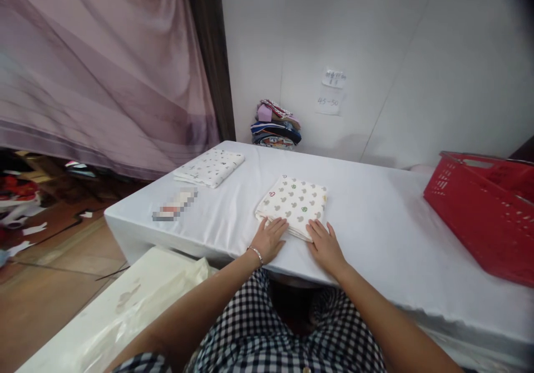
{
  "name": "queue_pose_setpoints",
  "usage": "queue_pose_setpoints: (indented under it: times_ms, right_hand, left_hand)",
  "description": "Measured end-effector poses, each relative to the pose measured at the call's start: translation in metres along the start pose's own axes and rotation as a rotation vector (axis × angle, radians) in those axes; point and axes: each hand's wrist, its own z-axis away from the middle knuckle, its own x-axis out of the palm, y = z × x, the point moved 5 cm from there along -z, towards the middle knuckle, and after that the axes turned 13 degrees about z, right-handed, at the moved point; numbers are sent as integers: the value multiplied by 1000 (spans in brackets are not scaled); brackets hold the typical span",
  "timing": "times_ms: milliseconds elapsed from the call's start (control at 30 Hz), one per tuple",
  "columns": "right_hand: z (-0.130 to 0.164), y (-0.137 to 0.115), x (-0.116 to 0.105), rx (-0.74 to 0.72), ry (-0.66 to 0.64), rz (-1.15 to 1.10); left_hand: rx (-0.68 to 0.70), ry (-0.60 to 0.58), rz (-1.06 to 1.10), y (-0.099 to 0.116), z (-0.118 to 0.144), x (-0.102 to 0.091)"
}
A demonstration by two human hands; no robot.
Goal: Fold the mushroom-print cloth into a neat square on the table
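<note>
White cloth with coloured motifs (298, 198): on the tabletop (375, 223) directly in front of the person, folded into a flat, layered square, both hands at its near side.
Left hand (269, 240): palm down, thumb apart from the fingers, which rest on the near left edge; no pinch shows.
Right hand (325, 246): laid flat, thumb spread away, fingers touching the near right corner.
Folding: looks done or nearly so — the layers lie flat, though the near edge is not quite flush, so a little evening may be left.
Second printed cloth (213, 167): toward the far left of the tabletop, apart from the hands — folded too, seemingly finished.
Red basket (471, 212): at the right, well apart from both cloths; its contents cannot be told.
Fabric stack (276, 127): beyond the far edge, near the wall.
</note>
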Motion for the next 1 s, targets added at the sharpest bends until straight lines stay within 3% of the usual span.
queue_pose_setpoints:
  times_ms: [367,600,733,867,1000]
  right_hand:
    - [-11,8,0,-99,-46,105]
    - [-7,13,-3,-60,-37,0]
    - [-9,8,-16,-17,-72,-102]
    - [-24,-5,-30,-7,14,-187]
    - [-44,-17,-28,-10,49,-172]
  left_hand:
    - [-52,11,-97,-33,-33,-8]
    - [-72,108,-66,-42,-24,-15]
    - [-73,184,59,-53,-14,-23]
    - [-117,296,142,-67,-15,-36]
    - [-68,240,106,-65,-24,-44]
